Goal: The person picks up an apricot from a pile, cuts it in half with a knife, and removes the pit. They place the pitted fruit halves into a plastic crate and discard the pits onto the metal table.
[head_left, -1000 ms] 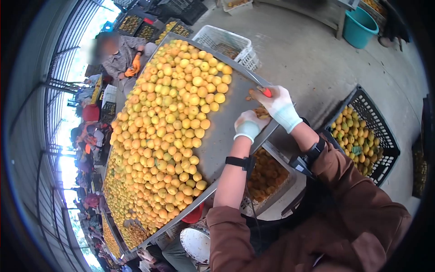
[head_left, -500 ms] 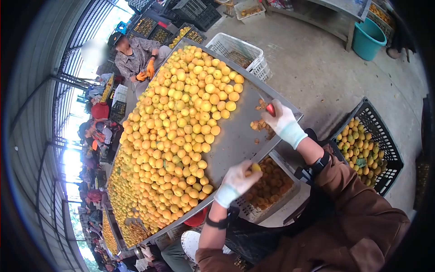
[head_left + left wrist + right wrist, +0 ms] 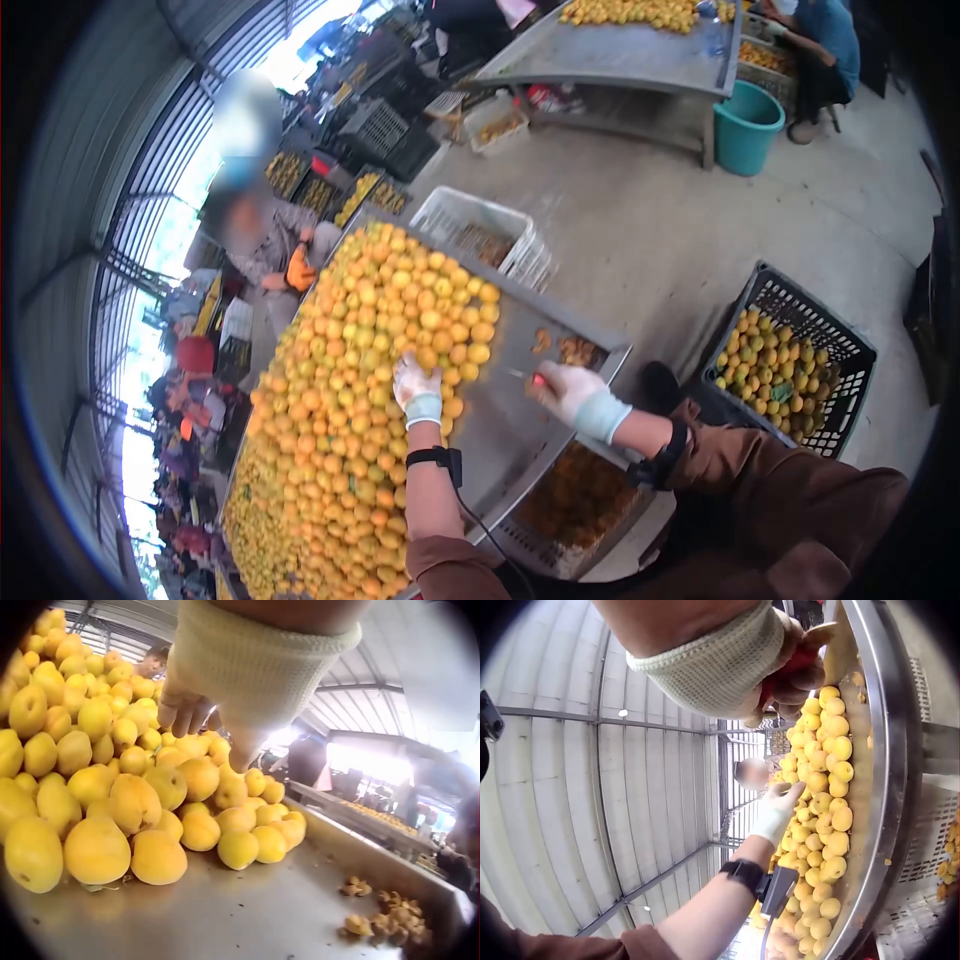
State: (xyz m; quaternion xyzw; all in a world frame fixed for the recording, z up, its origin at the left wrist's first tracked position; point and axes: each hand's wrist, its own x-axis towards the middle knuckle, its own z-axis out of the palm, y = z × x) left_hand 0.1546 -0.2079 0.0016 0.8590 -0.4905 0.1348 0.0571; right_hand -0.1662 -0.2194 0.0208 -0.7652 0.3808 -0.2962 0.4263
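- One left hand [image 3: 416, 382], in a white glove, is stretched out over the near edge of the pile of yellow fruit [image 3: 350, 400] on the metal table [image 3: 500, 430]. In the left wrist view the fingers [image 3: 184, 712] reach down among the fruit, loosely spread; whether they have closed on one cannot be told.
- One right hand [image 3: 565, 390], also gloved, hovers over the bare part of the table, fingers curled tight round a small knife with a red handle [image 3: 537, 380]; its short blade points toward the fruit.
- The fruit on this table is far too many to count: some hundreds, heaped from the near corner to the far end.
- One small heap of pits [image 3: 570, 350] lies by the table's near right corner, well apart from the fruit pile.
- Under the table edge stands one crate of cut fruit [image 3: 580, 495], just below the right forearm.
- One black crate [image 3: 790, 355] on the floor to the right holds a few dozen whole fruit.
- One white crate [image 3: 480, 235] stands beyond the table's far corner.
- One teal bucket [image 3: 745, 125] sits beside a second metal table [image 3: 620, 50], which bears more fruit.
- One person with orange gloves [image 3: 300, 270] sits at the far side of the near table.
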